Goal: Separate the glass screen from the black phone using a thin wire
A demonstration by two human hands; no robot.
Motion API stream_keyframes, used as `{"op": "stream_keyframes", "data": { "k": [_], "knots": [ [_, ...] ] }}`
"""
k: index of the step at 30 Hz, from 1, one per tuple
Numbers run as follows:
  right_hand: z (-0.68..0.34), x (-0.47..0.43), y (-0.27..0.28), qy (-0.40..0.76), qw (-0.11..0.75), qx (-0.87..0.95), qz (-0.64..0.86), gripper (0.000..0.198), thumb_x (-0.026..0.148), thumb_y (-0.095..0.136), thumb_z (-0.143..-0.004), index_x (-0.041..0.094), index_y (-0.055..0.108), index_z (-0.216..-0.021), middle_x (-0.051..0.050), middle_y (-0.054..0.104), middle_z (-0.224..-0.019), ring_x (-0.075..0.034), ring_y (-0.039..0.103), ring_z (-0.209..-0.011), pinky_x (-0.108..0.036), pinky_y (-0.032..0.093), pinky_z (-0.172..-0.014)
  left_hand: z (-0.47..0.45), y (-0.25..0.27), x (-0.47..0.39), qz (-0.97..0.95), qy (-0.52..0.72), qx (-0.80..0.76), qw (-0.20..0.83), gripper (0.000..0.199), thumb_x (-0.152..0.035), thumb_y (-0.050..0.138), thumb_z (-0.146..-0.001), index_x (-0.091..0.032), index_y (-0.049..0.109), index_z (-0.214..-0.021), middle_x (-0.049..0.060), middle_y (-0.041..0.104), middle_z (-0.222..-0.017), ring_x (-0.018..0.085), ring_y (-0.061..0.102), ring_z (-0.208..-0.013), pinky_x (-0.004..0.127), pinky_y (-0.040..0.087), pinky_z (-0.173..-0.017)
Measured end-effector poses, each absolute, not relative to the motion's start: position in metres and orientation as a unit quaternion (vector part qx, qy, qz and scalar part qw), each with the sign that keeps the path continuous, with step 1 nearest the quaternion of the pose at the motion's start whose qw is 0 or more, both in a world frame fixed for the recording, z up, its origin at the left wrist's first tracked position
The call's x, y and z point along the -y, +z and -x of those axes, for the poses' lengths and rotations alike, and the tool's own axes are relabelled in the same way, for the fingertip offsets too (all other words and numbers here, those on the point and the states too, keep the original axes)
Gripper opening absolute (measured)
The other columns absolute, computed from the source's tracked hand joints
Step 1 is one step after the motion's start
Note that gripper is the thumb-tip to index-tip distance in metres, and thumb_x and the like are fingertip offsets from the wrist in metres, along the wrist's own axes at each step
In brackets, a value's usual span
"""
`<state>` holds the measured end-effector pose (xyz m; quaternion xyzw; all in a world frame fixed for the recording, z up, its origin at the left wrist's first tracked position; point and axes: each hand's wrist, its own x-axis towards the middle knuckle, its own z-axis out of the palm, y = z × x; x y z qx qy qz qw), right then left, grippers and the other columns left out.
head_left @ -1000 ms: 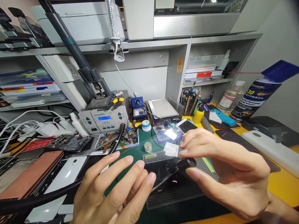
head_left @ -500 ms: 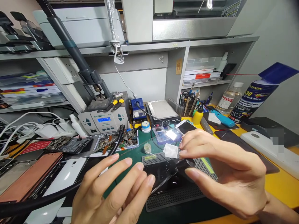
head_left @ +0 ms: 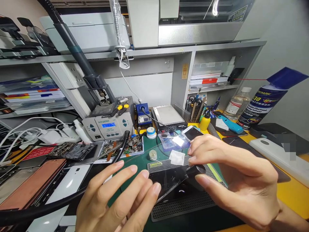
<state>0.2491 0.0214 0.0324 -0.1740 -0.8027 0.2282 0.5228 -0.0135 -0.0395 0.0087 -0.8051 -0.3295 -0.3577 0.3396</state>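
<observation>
A thin, clear glass-like sheet [head_left: 171, 179] is held tilted between my two hands, over the work mat. My left hand [head_left: 116, 196] has its fingers and thumb closed around the left end. At the right edge, the curled fingertips of my right hand [head_left: 241, 180] touch the sheet, with the thumb below them. Beneath it lies a glossy black panel [head_left: 182, 192], like a phone screen, partly seen through the sheet. It rests on a grey perforated mat [head_left: 169, 211]. Just behind the sheet is a folded white wipe [head_left: 177, 157].
A small clear jar [head_left: 153, 155] stands on the green mat. Behind are a rework station [head_left: 108, 125], a tray of circuit boards [head_left: 132, 146] and a metal hot plate [head_left: 169, 116]. A spray can [head_left: 262, 103] stands right. Phone parts [head_left: 58, 193] and a black hose [head_left: 48, 206] lie left.
The view has shifted slightly, so the background sits a little lower. My right hand has moved slightly right, its thumb a bit farther from the sheet's edge. My left hand is almost unchanged.
</observation>
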Motion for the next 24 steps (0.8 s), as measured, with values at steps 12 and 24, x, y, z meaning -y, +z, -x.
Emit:
{"op": "stream_keyframes", "data": {
  "k": [12, 24],
  "knots": [
    [-0.2485, -0.0225, 0.0328, 0.221, 0.522, 0.806, 0.169, 0.046, -0.003, 0.071, -0.068, 0.018, 0.074, -0.109, -0.008, 0.073, -0.091, -0.027, 0.066, -0.089, -0.048, 0.054, -0.086, 0.0134, 0.0079, 0.0396, 0.802, -0.358, 0.331, 0.344, 0.049, 0.003, 0.083, -0.070, -0.029, 0.076, -0.107, -0.002, 0.076, -0.107, 0.018, 0.069, -0.105, 0.041, 0.055, -0.105],
    [-0.2485, -0.0220, 0.0341, 0.220, 0.530, 0.801, 0.172, 0.044, -0.001, 0.071, -0.071, 0.021, 0.074, -0.110, -0.008, 0.074, -0.090, -0.027, 0.067, -0.088, -0.049, 0.055, -0.086, 0.0126, 0.0083, 0.0392, 0.796, -0.360, 0.334, 0.353, 0.047, -0.001, 0.085, -0.070, -0.030, 0.076, -0.105, -0.002, 0.077, -0.104, 0.018, 0.071, -0.101, 0.042, 0.057, -0.103]
  ]
}}
